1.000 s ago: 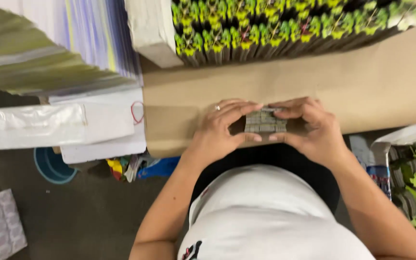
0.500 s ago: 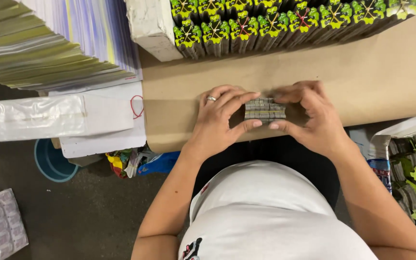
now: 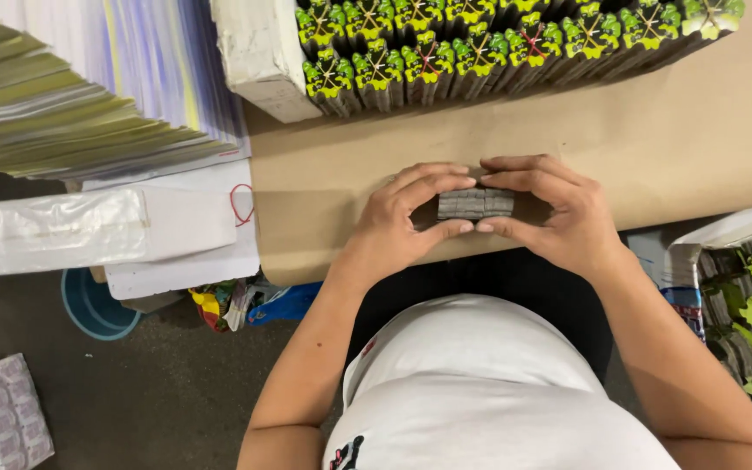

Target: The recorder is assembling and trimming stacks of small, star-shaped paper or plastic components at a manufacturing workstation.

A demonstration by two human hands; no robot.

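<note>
1. Left hand (image 3: 398, 222) clamped on the left end of a small grey stack of cards (image 3: 475, 204), fingers over the top edge, thumb beneath.
2. Right hand (image 3: 559, 213) clasping the right end the same way, thumb tips of both hands meeting just below the stack.
3. Stack held edge-up, low over the brown cardboard tabletop (image 3: 672, 148), near its front edge.
4. Beyond, along the far side, rows of green-and-yellow printed packs (image 3: 480, 48) standing on edge beside a white box (image 3: 258, 52).
5. At left, fanned piles of printed sheets (image 3: 71, 96); below them, a blue bucket (image 3: 93, 305) on the floor.
</note>
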